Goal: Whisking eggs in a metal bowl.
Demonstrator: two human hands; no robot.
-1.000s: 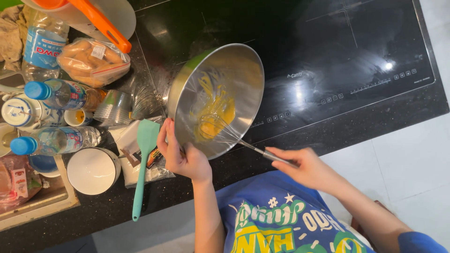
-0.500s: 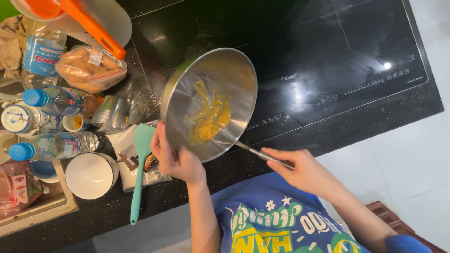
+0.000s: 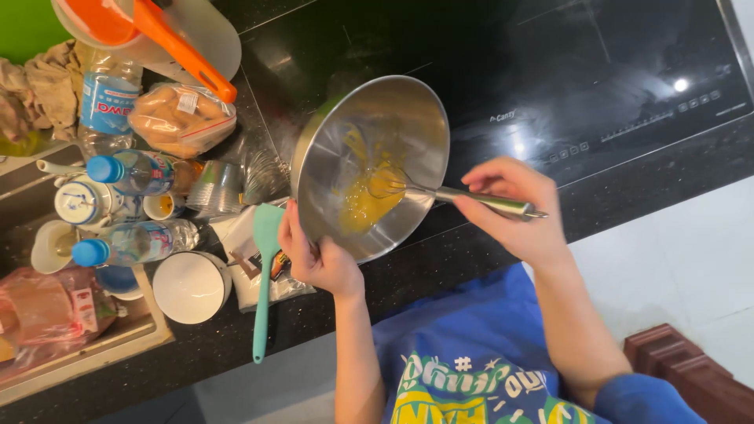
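Far left: pink-wrapped packet (image 3: 43,310) at the counter edge. Above it, two clear bottles with blue caps lie on their sides, upper bottle (image 3: 133,170) and lower bottle (image 3: 137,242); a third bottle (image 3: 106,102), blue-labelled, lies further back. One clear bag (image 3: 182,119) of tan rolls with a small white tag sits beside it. One white bowl (image 3: 191,286) stands near the lower bottle. One teal spatula (image 3: 263,271) lies on a clear wrapper. One orange-handled scoop (image 3: 161,35) rests at top. Left hand (image 3: 314,255) closed on the rim of the steel bowl (image 3: 369,161), tilted up over the dark counter by the black hob (image 3: 597,71); yellow batter (image 3: 365,200) inside. Right hand (image 3: 514,208) clenched on the whisk (image 3: 440,192), wires in the batter.
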